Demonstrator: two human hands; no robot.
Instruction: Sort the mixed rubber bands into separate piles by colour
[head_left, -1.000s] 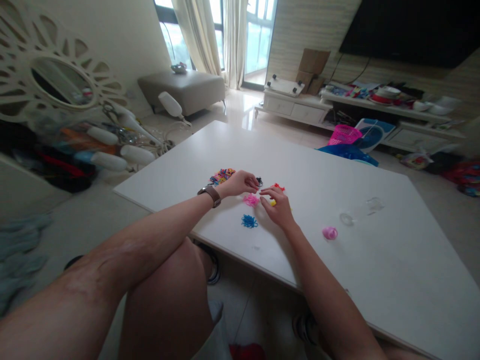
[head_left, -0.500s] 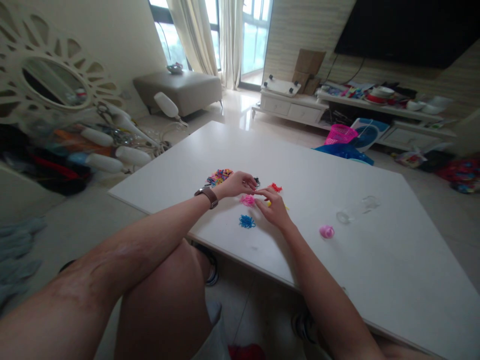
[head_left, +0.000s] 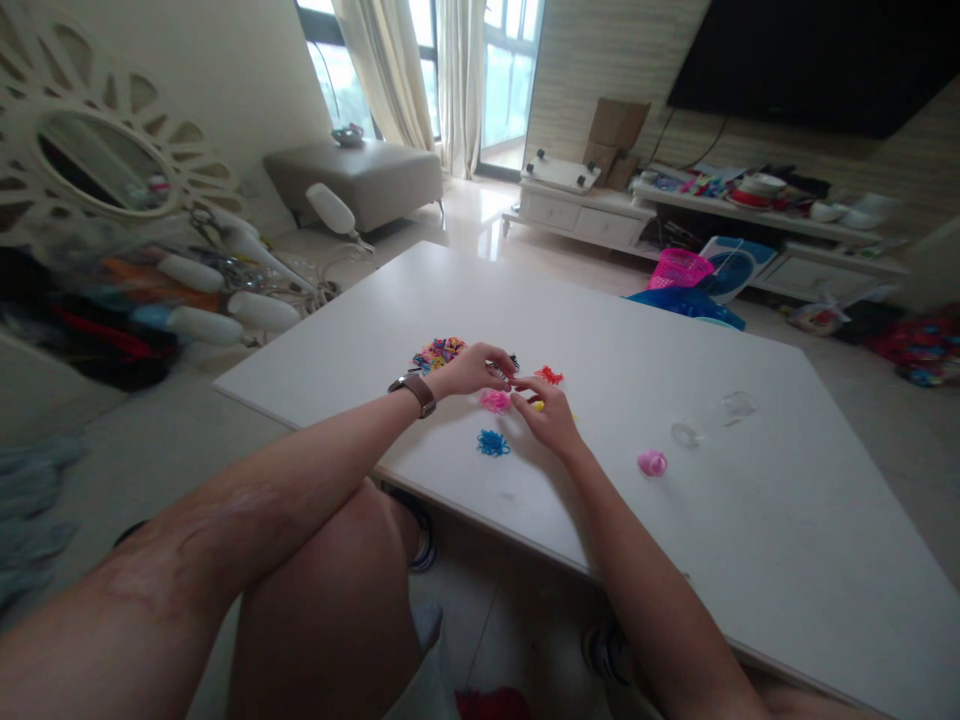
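Note:
My left hand (head_left: 484,368), with a brown watch at its wrist, has its fingers curled and pinched beside the mixed-colour heap of small rubber bands (head_left: 437,354). My right hand (head_left: 549,408) meets it, thumb and index finger bent close together at the left fingertips. Whatever lies between the fingers is too small to make out. Just under the fingertips lies a pink pile of bands (head_left: 495,401). Black bands (head_left: 514,362) show partly behind the left hand, red bands (head_left: 549,375) lie beyond the right. Yellow bands (head_left: 539,407) are mostly hidden by the right hand. Blue bands (head_left: 493,443) lie nearer me.
On the white table (head_left: 750,520) to the right are a pink rounded object (head_left: 652,463) and a clear container (head_left: 739,405) with a clear ring by it. A lamp with white shades (head_left: 330,210) stands beyond the left edge. My knees are at the table's near edge.
Both hands stay nearly in place, with only small movements at the fingertips. The right index finger is more bent than before. The piles look unchanged.

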